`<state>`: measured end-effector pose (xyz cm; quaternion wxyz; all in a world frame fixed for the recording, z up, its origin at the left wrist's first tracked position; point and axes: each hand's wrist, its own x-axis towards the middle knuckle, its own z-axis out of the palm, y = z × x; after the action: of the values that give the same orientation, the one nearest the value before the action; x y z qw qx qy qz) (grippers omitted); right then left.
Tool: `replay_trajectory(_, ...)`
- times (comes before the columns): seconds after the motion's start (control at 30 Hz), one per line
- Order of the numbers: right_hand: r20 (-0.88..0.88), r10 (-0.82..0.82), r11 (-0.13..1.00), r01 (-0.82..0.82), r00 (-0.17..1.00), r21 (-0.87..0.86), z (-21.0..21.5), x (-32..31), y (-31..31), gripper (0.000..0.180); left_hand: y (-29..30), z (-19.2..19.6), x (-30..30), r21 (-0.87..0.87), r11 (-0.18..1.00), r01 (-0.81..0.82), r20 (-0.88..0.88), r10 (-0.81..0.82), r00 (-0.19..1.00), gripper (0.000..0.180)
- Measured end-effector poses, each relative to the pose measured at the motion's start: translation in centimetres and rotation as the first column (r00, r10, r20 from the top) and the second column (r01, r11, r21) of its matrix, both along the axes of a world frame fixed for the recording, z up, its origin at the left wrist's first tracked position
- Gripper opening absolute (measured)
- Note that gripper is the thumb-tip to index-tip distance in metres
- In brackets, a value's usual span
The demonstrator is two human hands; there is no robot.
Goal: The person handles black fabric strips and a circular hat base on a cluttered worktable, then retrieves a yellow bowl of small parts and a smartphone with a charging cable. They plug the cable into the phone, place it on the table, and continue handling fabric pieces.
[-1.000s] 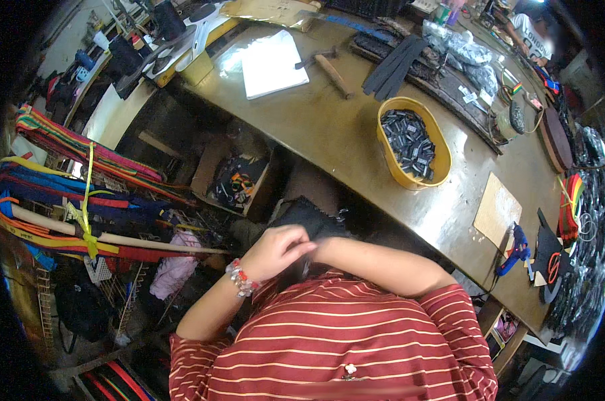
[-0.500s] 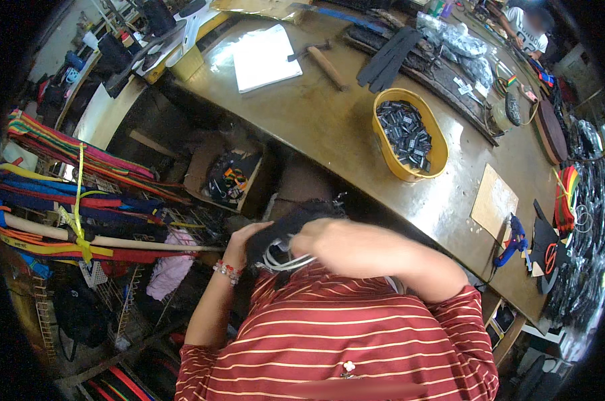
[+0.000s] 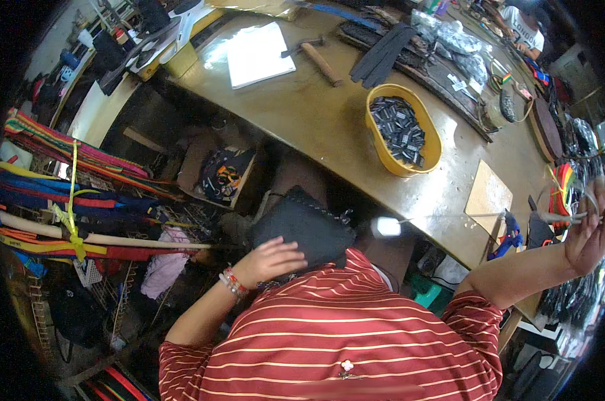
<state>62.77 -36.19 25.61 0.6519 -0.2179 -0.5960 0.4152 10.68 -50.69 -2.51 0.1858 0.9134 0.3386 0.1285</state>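
A black cloth bag-like piece (image 3: 306,224) lies on my lap. My left hand (image 3: 269,262) rests on its near left part, fingers stretched out flat. My right hand (image 3: 586,240) is far out to the right, above the table's right end, somewhat blurred. It holds a looped white cable (image 3: 443,216), caught by the thumb while the other fingers look extended. The cable runs leftward in the air to a white block (image 3: 385,227), perhaps a charger plug, just right of the black piece.
On the table (image 3: 295,120) stand a yellow tub (image 3: 438,150) of small black pieces, white paper (image 3: 262,57), a hammer (image 3: 321,63), black strips (image 3: 382,57), and a blue glue gun (image 3: 510,237). Colourful straps (image 3: 81,154) hang left. A person (image 3: 523,30) sits at far right.
My right hand has swung from the black piece out to the far right, drawing the white cable along. My left hand has moved from the piece's left side onto its top.
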Motion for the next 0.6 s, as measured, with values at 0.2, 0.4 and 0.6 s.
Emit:
replay_trajectory(0.2, 0.192, -0.118, 0.992, 0.123, 0.974, -0.015, 4.2, 4.1, 2.2, 0.043, 0.4, 1.4, 0.8, -0.188, 0.934, -0.303, 0.507, 0.356, 0.785, 0.036)
replay_trajectory(0.4, 0.153, 0.252, 0.963, -0.232, 0.956, -0.137, 0.3, -6.8, -0.6, 0.039, 2.5, 6.6, 2.1, -0.236, 0.752, -0.616, 0.503, 0.637, 0.585, 0.020)
replay_trajectory(0.6, 0.488, 0.498, 0.786, -0.136, 0.717, -0.603, -4.1, -20.5, -4.2, 0.014, 3.9, 12.0, 3.7, 0.080, 0.786, -0.613, 0.552, 0.477, 0.683, 0.028)
